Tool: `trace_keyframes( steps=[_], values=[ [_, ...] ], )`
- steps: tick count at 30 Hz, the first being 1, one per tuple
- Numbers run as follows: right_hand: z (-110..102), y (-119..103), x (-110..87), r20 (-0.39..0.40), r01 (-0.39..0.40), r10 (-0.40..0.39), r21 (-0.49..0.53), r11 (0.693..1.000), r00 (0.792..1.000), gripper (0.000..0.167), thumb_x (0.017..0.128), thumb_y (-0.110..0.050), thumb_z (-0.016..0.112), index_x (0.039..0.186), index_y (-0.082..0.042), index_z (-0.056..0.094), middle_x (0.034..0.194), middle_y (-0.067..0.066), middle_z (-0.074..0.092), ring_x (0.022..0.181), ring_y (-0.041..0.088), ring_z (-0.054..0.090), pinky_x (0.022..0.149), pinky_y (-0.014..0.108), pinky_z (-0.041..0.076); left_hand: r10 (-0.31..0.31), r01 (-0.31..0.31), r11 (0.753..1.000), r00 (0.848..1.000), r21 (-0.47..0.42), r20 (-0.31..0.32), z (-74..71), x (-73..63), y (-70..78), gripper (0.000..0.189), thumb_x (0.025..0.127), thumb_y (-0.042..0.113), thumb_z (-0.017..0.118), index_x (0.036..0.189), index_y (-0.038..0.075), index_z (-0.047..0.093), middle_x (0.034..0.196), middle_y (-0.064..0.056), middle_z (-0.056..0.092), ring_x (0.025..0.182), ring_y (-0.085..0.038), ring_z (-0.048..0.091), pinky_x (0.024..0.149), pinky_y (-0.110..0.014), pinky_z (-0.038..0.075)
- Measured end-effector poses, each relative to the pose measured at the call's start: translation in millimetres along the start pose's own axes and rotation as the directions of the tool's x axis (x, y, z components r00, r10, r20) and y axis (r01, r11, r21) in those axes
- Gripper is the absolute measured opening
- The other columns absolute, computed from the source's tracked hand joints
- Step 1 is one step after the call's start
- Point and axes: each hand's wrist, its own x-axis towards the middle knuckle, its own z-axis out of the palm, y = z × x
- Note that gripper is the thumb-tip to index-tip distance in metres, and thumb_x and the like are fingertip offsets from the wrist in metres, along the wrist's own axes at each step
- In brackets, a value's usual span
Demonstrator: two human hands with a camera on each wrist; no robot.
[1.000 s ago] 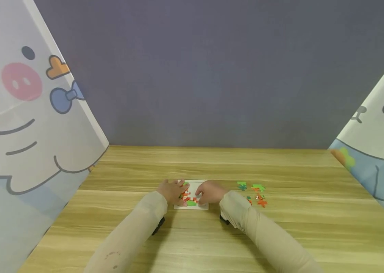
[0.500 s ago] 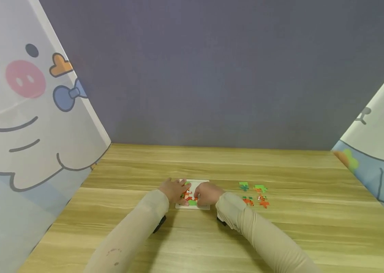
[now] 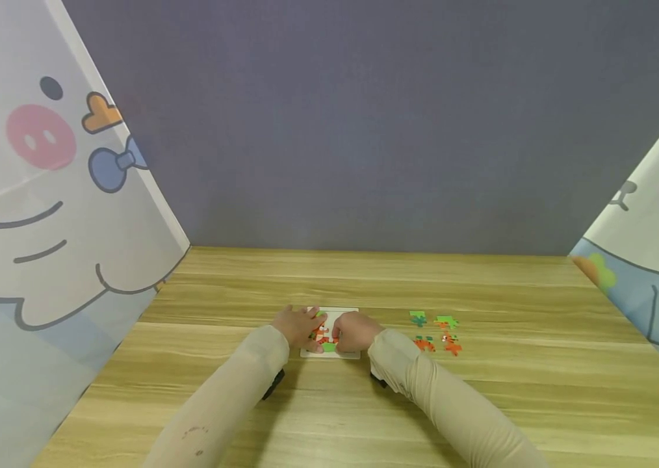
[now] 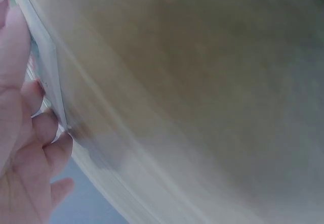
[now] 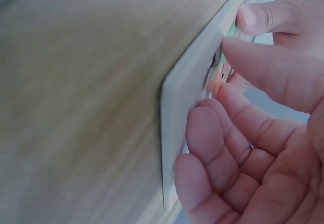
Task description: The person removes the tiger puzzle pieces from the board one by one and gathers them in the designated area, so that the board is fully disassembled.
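In the head view a white puzzle board (image 3: 332, 312) lies on the table, its left part filled with red, orange and green pieces. My left hand (image 3: 297, 327) rests on the board's left side with fingers spread, touching the fitted pieces. My right hand (image 3: 357, 333) is over the board's right half, fingers curled. In the right wrist view its thumb and index finger pinch an orange puzzle piece (image 5: 219, 77) low against the board (image 5: 177, 113), partly hidden by the fingers. My left thumb (image 5: 255, 19) shows just beyond. The left wrist view catches the board's edge (image 4: 53, 72) beside my left fingers.
To the right of the board lie several loose puzzle pieces: a green and teal one (image 3: 418, 318), a green and orange one (image 3: 448, 322), an orange striped one (image 3: 425, 344) and another orange one (image 3: 452, 346). A dark panel (image 3: 329, 130) stands behind the wooden table (image 3: 247, 279).
My right hand has shifted slightly left over the board, its fingers drawing in close to the fitted pieces, which uncovers a loose orange piece beside its sleeve. The left hand has stayed in place.
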Motion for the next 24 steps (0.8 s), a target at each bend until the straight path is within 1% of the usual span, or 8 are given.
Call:
trace_keyframes(
  steps=[3,5,9,12,15,19,24],
  values=[
    [0.3,-0.3,0.1,0.0,-0.017,0.017,0.012,1.0,1.0,0.013,0.071,-0.001,0.074,0.083,-0.004,0.07,0.084,0.003,0.066,0.073,0.015,0.056,0.071,0.033,0.05,-0.003,0.004,1.0,1.0,-0.03,0.014,-0.2,-0.1,-0.3,0.083,0.08,0.063,0.056,0.149,0.024,0.032,0.152,0.0,0.029,0.136,-0.017,0.031,0.109,-0.044,0.025],
    [0.1,-0.4,0.2,0.002,-0.03,0.03,0.032,0.999,1.0,0.013,0.071,0.0,0.073,0.082,-0.004,0.068,0.08,0.001,0.063,0.069,0.014,0.054,0.066,0.031,0.05,-0.001,0.001,0.999,1.0,-0.037,0.019,-0.6,-0.2,-0.2,0.084,0.08,0.064,0.057,0.149,0.024,0.032,0.153,0.0,0.028,0.137,-0.017,0.03,0.11,-0.044,0.025],
    [0.1,0.1,0.8,0.002,-0.031,0.031,0.048,0.998,1.0,0.014,0.071,0.001,0.073,0.079,-0.006,0.063,0.069,-0.002,0.056,0.059,0.012,0.047,0.056,0.026,0.044,0.001,0.0,1.0,1.0,-0.021,0.017,-1.1,-0.3,0.0,0.084,0.079,0.064,0.056,0.149,0.024,0.032,0.153,0.001,0.028,0.136,-0.017,0.031,0.109,-0.043,0.025],
    [-0.9,-0.1,-0.1,-0.006,-0.019,0.019,0.064,0.998,1.0,0.016,0.072,0.002,0.071,0.076,-0.008,0.059,0.065,-0.003,0.051,0.055,0.011,0.043,0.052,0.024,0.039,-0.002,0.002,1.0,1.0,-0.003,0.01,-1.0,-0.7,0.0,0.084,0.079,0.065,0.055,0.149,0.024,0.032,0.153,0.001,0.029,0.136,-0.017,0.031,0.109,-0.043,0.026],
    [-0.7,0.4,-1.6,-0.017,-0.01,0.012,0.109,0.994,1.0,0.015,0.074,0.002,0.069,0.074,-0.009,0.058,0.065,-0.003,0.051,0.055,0.011,0.043,0.052,0.024,0.038,-0.004,0.004,1.0,1.0,0.008,0.007,0.4,-0.5,0.3,0.084,0.079,0.066,0.055,0.149,0.025,0.032,0.152,0.002,0.03,0.136,-0.017,0.032,0.108,-0.043,0.027],
    [-0.9,1.2,-3.1,-0.033,0.014,-0.008,0.163,0.986,0.999,0.015,0.078,0.002,0.067,0.074,-0.009,0.058,0.069,-0.002,0.055,0.059,0.011,0.047,0.055,0.025,0.041,-0.007,0.007,1.0,1.0,0.008,0.002,1.6,0.3,0.2,0.084,0.079,0.066,0.055,0.149,0.025,0.033,0.152,0.001,0.03,0.136,-0.017,0.032,0.108,-0.044,0.028],
    [-2.3,4.3,-4.1,-0.035,0.047,-0.04,0.229,0.972,0.999,0.013,0.079,0.004,0.067,0.076,-0.007,0.06,0.072,0.0,0.059,0.063,0.01,0.051,0.057,0.024,0.044,-0.003,0.003,1.0,1.0,-0.002,-0.004,2.2,1.7,-0.1,0.084,0.079,0.066,0.056,0.149,0.024,0.033,0.152,0.001,0.03,0.136,-0.017,0.032,0.108,-0.044,0.027]
  ],
)
